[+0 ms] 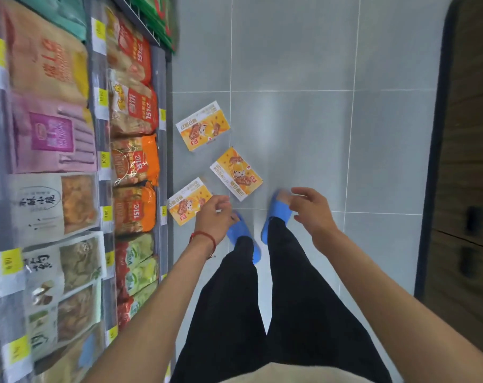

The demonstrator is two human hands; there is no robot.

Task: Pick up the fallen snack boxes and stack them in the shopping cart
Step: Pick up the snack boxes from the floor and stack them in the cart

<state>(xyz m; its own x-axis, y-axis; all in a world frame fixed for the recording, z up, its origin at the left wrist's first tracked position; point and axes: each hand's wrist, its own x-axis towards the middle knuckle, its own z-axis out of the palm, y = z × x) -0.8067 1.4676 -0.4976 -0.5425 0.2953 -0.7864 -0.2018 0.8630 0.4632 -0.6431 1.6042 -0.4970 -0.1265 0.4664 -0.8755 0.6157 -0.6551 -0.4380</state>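
Near centre: black trousers (234, 299) and two blue slippers (241, 230), soft rounded foam look, standing on the grey tile floor (317, 134), which is smooth, slightly glossy, with thin pale grout lines. Left hand (212, 217) hangs low with a red string bracelet (204, 236) on the wrist; fingers loosely bent, gripping nothing. In view it overlaps the right corner of the near box (186, 204); contact can't be told. Right hand (310, 208) sits over the right slipper, fingers spread and relaxed, empty. All three snack boxes lie flat on the floor: thin rectangular cartons, orange-yellow print with a cartoon figure, white margins. Near box is hemmed in, shelf base just left of it, left slipper just right. Middle box (236, 172) lies ahead of the toes, turned diagonal, apart from the near one. Far box (203, 125) is further up, close to the shelf base, apart from the middle one. Left side: shelf unit (167, 106), grey metal frame, packed with glossy plastic snack bags (136, 161) in orange, red, pink and green, with yellow price tags (105, 158) on the rails; blurred. Far right: dark wood-grain cabinet (469, 161) with a rounded dark edge, well apart from the boxes.
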